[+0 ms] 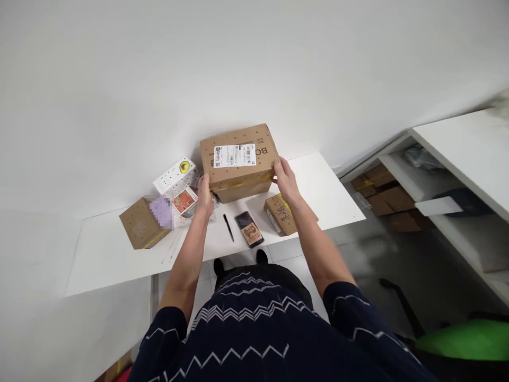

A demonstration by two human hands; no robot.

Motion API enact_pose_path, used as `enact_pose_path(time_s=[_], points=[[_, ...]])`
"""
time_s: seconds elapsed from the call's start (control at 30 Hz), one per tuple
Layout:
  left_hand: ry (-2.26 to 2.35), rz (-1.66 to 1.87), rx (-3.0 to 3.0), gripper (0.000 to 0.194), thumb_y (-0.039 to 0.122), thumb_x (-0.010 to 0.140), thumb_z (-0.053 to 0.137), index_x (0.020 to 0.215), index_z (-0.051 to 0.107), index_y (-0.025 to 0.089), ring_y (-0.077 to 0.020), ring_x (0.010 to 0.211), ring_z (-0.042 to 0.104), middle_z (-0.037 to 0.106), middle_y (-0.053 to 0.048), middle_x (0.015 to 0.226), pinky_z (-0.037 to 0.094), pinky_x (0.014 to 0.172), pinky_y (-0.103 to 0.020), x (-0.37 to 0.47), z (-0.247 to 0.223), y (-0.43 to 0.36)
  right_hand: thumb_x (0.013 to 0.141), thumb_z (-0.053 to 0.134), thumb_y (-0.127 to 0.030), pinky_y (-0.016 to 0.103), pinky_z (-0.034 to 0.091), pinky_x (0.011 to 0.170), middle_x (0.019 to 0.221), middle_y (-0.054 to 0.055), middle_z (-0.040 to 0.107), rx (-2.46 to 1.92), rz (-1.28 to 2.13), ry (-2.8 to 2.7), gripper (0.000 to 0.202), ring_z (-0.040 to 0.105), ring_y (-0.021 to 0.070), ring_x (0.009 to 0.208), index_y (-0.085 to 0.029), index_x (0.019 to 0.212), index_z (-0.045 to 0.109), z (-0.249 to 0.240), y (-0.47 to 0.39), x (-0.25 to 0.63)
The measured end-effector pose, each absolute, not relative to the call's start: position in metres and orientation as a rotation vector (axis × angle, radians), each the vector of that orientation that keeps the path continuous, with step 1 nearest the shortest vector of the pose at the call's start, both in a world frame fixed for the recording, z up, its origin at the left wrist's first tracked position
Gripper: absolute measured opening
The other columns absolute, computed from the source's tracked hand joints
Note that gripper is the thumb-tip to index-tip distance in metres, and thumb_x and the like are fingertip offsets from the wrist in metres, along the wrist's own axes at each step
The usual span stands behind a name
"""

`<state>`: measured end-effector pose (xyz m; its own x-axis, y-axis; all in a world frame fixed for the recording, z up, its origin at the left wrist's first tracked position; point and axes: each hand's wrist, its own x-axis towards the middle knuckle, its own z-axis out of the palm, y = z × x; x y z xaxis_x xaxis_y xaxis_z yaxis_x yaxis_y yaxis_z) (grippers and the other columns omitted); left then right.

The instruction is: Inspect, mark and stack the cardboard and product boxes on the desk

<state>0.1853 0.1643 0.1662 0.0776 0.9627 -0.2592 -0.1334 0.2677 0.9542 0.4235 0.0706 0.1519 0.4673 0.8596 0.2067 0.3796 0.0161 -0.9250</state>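
Note:
A large brown cardboard box (pixel 240 183) with a white shipping label (pixel 234 155) on top is held between both my hands over the back of the white table. My left hand (pixel 204 197) grips its left front corner, and my right hand (pixel 285 179) grips the right front corner. Yellow tape runs along its front edge. Below the box lie a black pen (pixel 228 228) and a phone (pixel 249 229) with its screen lit. A smaller brown box (pixel 280 216) with handwriting rests beneath my right wrist.
On the table's (pixel 103 262) left are a brown box (pixel 139 225), a blurred purple item (pixel 162 211), a white avocado box (pixel 175 175) and a picture card (pixel 185 201). Shelving (pixel 457 159) with boxes stands right, near a green chair (pixel 465 339). A wall rises behind.

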Motion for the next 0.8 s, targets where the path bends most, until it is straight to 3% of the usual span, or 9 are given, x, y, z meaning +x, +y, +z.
enact_pose_path(time_s=[0.1,0.27,0.6,0.8], points=[[1.112,1.059,1.001,0.052,0.068,0.082,0.058,0.118,0.055,0.03,-0.0221,0.111,0.061,0.06,-0.003,0.131,0.051,0.078,-0.03,0.164,0.169,0.129,0.098,0.029,-0.064,0.045,0.053,0.098,0.144,0.007,0.052,-1.534,0.568,-1.01,0.058,0.056,0.0255,0.124,-0.034,0.147,0.035,0.164,0.022,0.401],[0.997,1.092,1.106,0.056,0.066,0.08,0.06,0.125,0.05,0.035,-0.0278,0.125,0.056,0.058,-0.005,0.136,0.053,0.087,-0.039,0.126,0.166,0.061,0.096,0.045,-0.053,0.05,0.051,0.101,0.138,0.009,0.053,-1.483,0.613,-0.99,0.051,0.054,0.0281,0.125,-0.032,0.143,0.038,0.169,-0.052,0.37],[1.127,1.113,1.071,0.072,0.068,0.081,0.055,0.141,0.042,0.031,-0.0307,0.123,0.057,0.057,-0.01,0.138,0.053,0.096,-0.045,0.095,0.127,-0.024,0.091,0.05,-0.049,0.05,0.048,0.105,0.138,0.01,0.056,-1.492,0.865,-0.919,0.056,0.054,0.0289,0.126,-0.027,0.142,0.043,0.136,-0.094,0.353],[1.015,1.286,0.828,0.059,0.05,0.079,0.067,0.133,0.053,0.03,-0.0275,0.117,0.059,0.061,-0.007,0.131,0.051,0.097,-0.043,0.092,0.121,-0.05,0.089,0.056,-0.049,0.045,0.048,0.103,0.14,0.01,0.055,-1.44,0.964,-0.895,0.056,0.054,0.0276,0.125,-0.026,0.139,0.047,0.131,-0.099,0.348]])
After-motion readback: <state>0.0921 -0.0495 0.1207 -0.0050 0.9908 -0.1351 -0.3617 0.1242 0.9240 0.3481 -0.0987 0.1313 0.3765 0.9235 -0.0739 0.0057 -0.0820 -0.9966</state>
